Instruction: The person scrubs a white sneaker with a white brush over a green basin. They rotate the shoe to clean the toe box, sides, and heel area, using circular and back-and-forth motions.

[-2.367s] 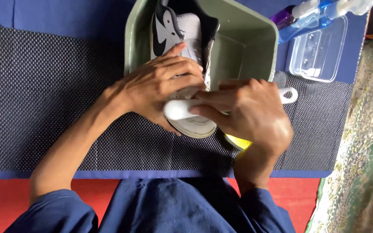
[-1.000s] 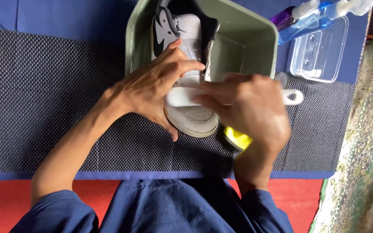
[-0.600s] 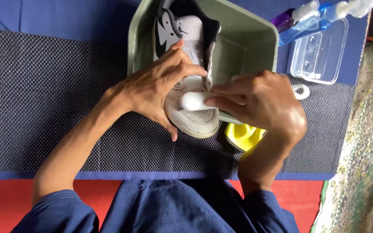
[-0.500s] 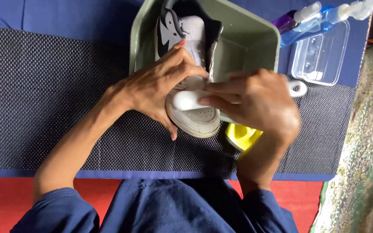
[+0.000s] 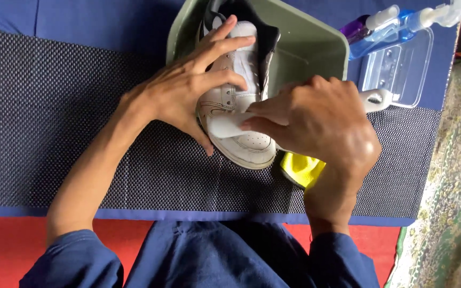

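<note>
A white and black sneaker (image 5: 244,144) lies with its heel in a grey-green tub (image 5: 316,48) and its toe over the tub's near rim. My left hand (image 5: 188,88) grips the shoe across its laces and side. My right hand (image 5: 316,120) holds a white brush (image 5: 225,125) whose head presses on the toe area; the brush's looped handle end sticks out to the right of my hand. A yellow cloth (image 5: 301,169) lies just under my right wrist.
A dark dotted mat (image 5: 44,117) covers a blue cloth. At the back right stand a clear plastic box (image 5: 401,69) and spray bottles (image 5: 396,21), one purple, one blue. A patterned green rug (image 5: 454,186) lies at the right; red floor shows near me.
My right hand has rubbed the brush back and forth over the shoe's toe. My left hand has shifted its fingers a little higher on the laces; the shoe stays in place.
</note>
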